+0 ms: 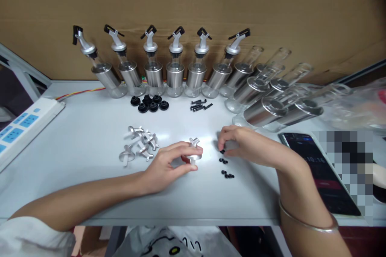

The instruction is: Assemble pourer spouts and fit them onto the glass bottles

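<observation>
A silver pourer spout (194,156) is gripped between the thumb and fingers of my left hand (169,162), its forked nozzle pointing up. My right hand (238,142) is at the table to the right, thumb and fingers pinched around a small black plug (222,151). Just below that hand lie several more small black plugs (224,162) in loose clusters. To the left of my left hand is a pile of silver pourer spouts (144,142). Farther back are black rubber stoppers (149,103) in a group and thin black levers (200,105).
Along the cardboard backdrop stand several glass oil bottles (155,78) with steel sleeves and fitted pourers. Bottles without pourers (265,106) crowd the right. A phone (319,172) lies by my right forearm. At the left edge sits a white power strip (27,128).
</observation>
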Demonstrator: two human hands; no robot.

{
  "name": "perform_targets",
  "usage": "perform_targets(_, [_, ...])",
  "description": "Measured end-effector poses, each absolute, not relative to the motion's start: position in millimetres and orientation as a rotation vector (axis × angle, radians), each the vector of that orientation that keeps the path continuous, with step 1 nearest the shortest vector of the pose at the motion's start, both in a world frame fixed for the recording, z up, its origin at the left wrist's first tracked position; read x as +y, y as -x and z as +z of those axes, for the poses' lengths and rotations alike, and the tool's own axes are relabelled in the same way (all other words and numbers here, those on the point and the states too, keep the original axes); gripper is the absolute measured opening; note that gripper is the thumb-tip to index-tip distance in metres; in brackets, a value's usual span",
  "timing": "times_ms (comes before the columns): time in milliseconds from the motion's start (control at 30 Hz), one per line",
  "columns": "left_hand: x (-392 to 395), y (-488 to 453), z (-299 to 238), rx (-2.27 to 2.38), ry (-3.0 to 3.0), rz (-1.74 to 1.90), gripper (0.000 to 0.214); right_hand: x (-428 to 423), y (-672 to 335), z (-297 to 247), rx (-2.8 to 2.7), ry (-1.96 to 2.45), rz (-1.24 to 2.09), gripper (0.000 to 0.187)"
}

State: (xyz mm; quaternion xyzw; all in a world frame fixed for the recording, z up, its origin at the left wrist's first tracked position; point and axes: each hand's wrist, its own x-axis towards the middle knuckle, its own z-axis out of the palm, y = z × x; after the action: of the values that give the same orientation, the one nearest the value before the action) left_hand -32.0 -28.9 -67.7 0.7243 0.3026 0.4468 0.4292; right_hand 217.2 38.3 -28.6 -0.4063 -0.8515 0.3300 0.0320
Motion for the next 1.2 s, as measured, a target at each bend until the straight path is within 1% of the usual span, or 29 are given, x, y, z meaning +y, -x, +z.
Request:
perform_targets(233, [-29.0,31.5,-69.1,0.739,-1.829,1.148,0.027,31.2,-203.2,-14.4,-2.387,1.229,1.151,0.003])
perform_targets(400, [-28.9,32.1,-69.1,0.732,-1.852,1.158,0.028,26.5,-189.0,-10.2,-2.177,1.143,1.099,0.009])
perform_targets(700, [-30.2,34.6,-73.1,0.784,-1.857,1.133,0.03,20.3,-167.3,-28.5,-1.888,0.956,1.033,0.016])
perform_targets(933, [-30.6,34.7,-72.6,0.794,-1.826,1.112,0.031,16.9,-161.7,-36.3,-1.689,0.981,1.087,0.012])
perform_targets(1200, [-31.9,34.9,-72.5,0.788,-1.802,1.095,0.027,15.3,-160.3,-31.5,-1.77,0.977,1.064,0.01])
